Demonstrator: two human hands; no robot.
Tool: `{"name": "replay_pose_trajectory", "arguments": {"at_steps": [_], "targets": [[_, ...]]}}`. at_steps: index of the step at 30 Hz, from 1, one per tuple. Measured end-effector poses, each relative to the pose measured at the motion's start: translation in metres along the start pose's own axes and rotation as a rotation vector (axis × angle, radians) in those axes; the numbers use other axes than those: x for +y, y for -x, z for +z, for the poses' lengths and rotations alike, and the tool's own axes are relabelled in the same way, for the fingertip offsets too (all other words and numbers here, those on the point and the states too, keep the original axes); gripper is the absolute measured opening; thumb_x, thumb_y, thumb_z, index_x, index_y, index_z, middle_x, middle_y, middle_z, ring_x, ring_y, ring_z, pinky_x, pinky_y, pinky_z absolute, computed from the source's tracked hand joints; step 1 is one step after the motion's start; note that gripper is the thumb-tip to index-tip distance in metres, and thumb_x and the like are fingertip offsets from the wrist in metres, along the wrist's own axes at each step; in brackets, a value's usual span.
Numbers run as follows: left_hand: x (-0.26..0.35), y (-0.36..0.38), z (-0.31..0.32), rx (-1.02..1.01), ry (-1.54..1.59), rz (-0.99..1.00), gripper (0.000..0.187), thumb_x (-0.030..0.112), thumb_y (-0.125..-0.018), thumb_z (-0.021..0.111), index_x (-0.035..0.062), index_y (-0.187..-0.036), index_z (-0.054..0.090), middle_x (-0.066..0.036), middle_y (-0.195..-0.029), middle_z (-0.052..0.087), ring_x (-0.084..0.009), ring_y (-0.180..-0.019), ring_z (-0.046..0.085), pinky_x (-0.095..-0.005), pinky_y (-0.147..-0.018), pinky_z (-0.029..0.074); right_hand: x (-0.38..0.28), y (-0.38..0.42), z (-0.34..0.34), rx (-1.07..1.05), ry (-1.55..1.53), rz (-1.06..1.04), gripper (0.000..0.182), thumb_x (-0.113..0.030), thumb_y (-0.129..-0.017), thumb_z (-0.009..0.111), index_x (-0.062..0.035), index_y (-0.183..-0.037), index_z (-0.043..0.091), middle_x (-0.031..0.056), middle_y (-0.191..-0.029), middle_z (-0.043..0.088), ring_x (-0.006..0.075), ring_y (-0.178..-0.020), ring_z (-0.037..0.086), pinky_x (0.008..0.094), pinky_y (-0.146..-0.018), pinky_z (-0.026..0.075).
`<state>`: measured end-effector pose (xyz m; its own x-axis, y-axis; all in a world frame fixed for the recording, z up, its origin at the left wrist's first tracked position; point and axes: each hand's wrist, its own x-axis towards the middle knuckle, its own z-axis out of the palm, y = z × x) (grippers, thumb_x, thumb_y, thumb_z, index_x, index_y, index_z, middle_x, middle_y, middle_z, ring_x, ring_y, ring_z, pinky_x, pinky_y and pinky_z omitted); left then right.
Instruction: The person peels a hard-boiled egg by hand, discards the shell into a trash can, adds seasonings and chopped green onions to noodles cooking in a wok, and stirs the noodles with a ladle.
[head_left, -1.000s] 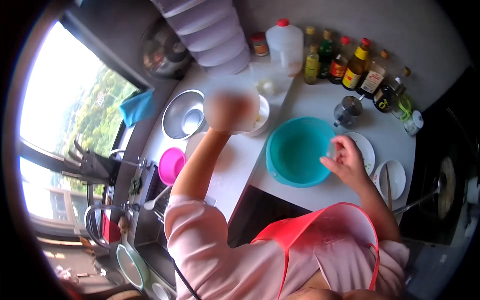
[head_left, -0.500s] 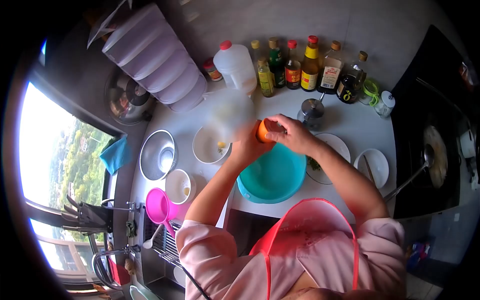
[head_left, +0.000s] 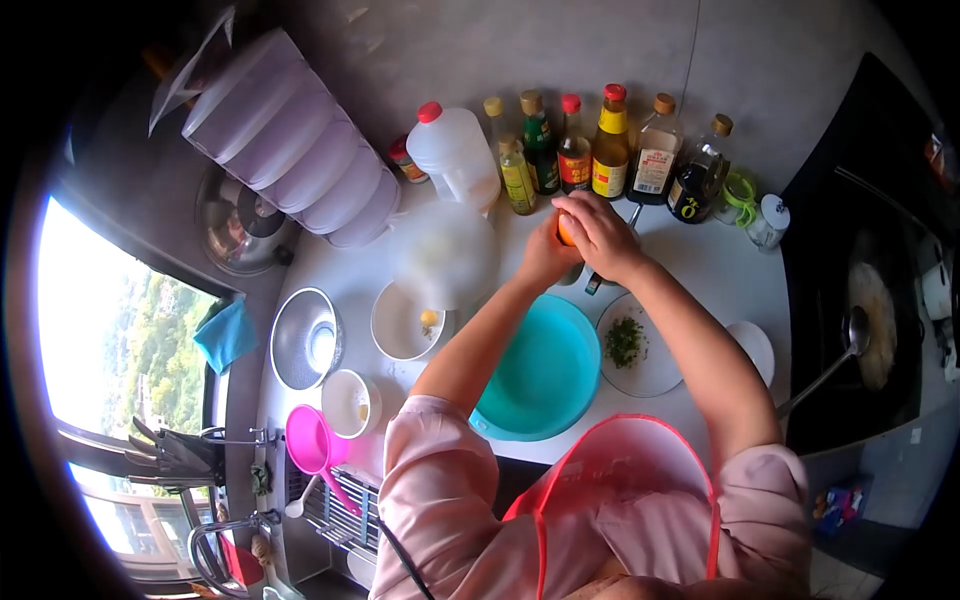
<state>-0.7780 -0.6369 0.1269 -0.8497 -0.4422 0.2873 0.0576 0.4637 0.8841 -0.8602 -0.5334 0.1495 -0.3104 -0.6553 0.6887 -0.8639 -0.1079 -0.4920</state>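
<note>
My left hand [head_left: 548, 255] and my right hand [head_left: 598, 238] are closed together around an orange rounded thing [head_left: 566, 231], mostly hidden by the fingers; I cannot tell its kind. They are held beyond the far rim of a teal basin [head_left: 545, 375], near the row of bottles. A metal pot with a dark handle [head_left: 594, 284] is partly covered by my hands. Right of the basin, a white plate [head_left: 655, 378] carries chopped greens [head_left: 626, 342]. To the left, a white bowl [head_left: 392, 335] contains something yellow [head_left: 429, 318].
Several sauce bottles [head_left: 611, 150] and a plastic jug [head_left: 452, 150] line the wall. At left are a steel colander [head_left: 290, 340], a smaller white bowl [head_left: 343, 410] and a pink ladle [head_left: 311, 437]. A pan with a metal ladle [head_left: 855, 335] stands at right. A blurred patch overlaps the counter.
Both hands have moved away from my body and slightly right with the orange thing, from the basin's far rim toward the bottles. The right hand now covers more of it. The view has shifted slightly.
</note>
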Motion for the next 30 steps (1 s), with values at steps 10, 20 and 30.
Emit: {"name": "replay_pose_trajectory", "arguments": {"at_steps": [10,20,30], "targets": [[-0.077,-0.066,0.021,-0.030,0.358,-0.264,0.061,0.007,-0.063,0.078,0.0114,-0.117,0.051,0.000,-0.107,0.057,-0.0123,-0.098,0.053,-0.0275,-0.085,0.042,-0.002,0.016,-0.061,0.135,-0.275,0.453,0.029,-0.025,-0.092,0.046,-0.0004,-0.106,0.055,0.0179,-0.108,0.055,0.0316,-0.099,0.053,0.0357,-0.085,0.042],[-0.098,-0.087,0.032,0.140,0.197,-0.314,0.062,0.015,-0.056,0.082,0.0047,-0.111,0.055,-0.008,-0.106,0.060,-0.0178,-0.094,0.058,-0.0304,-0.080,0.046,-0.071,0.107,-0.166,0.010,0.032,0.396,0.013,-0.002,-0.077,0.059,-0.0010,-0.090,0.060,0.0152,-0.104,0.058,0.0284,-0.096,0.055,0.0341,-0.082,0.044],[-0.205,-0.114,-0.033,0.332,-0.017,-0.470,0.074,0.040,-0.064,0.074,0.0019,-0.122,0.046,-0.011,-0.111,0.054,-0.0226,-0.095,0.053,-0.0364,-0.083,0.045,-0.108,0.207,-0.226,0.175,0.197,0.651,0.011,0.000,-0.077,0.061,-0.0014,-0.088,0.062,0.0125,-0.098,0.061,0.0246,-0.090,0.060,0.0317,-0.074,0.050]]}}
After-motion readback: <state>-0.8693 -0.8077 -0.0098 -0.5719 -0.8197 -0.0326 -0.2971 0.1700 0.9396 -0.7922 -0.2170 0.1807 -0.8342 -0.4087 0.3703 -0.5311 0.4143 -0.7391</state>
